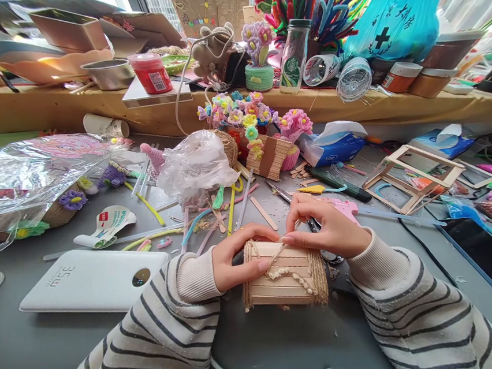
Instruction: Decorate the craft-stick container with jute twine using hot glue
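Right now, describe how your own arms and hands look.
The left sleeve and right sleeve are long and knitted, cream with thin dark grey stripes. Each ends in a plain ribbed cream cuff. The left hand and right hand are bare: no gloves, rings or watch show.

both hands on a little stick box wrapped in twine | left hand grips its end | right hand presses on top | white power bank sits off to the left
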`<move>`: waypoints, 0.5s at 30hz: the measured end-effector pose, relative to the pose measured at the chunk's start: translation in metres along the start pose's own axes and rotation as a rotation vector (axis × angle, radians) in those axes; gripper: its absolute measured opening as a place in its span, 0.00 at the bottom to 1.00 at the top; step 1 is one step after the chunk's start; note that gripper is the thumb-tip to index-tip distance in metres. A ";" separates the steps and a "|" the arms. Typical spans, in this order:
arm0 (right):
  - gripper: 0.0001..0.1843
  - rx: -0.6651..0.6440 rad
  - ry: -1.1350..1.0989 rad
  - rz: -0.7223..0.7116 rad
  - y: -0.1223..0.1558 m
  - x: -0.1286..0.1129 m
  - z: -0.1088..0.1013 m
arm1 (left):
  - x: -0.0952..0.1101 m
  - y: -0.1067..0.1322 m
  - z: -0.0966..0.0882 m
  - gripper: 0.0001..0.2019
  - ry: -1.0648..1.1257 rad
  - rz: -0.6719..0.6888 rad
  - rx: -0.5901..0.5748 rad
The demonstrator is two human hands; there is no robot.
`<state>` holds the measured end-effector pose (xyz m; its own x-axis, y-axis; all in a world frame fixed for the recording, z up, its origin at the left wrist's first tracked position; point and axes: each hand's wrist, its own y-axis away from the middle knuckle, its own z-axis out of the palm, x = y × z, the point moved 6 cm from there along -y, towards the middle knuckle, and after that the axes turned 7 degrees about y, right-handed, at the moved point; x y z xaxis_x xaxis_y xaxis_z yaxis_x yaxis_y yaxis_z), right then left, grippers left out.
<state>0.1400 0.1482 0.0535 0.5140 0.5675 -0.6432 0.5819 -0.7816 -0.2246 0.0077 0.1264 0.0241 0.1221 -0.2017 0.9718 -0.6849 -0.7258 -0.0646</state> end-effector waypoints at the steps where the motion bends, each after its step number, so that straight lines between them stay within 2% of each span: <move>1: 0.08 -0.002 0.000 0.000 0.000 0.000 0.000 | 0.000 0.000 0.000 0.17 0.003 -0.009 0.000; 6: 0.08 0.001 0.000 0.031 0.000 0.002 0.002 | -0.001 0.001 0.000 0.18 0.039 -0.055 0.014; 15: 0.09 0.002 -0.029 0.040 0.000 0.007 0.006 | -0.002 0.001 0.000 0.18 0.079 -0.044 0.052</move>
<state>0.1401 0.1506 0.0446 0.5183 0.5276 -0.6730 0.5597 -0.8043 -0.1995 0.0062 0.1264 0.0219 0.0928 -0.1172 0.9888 -0.6412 -0.7667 -0.0307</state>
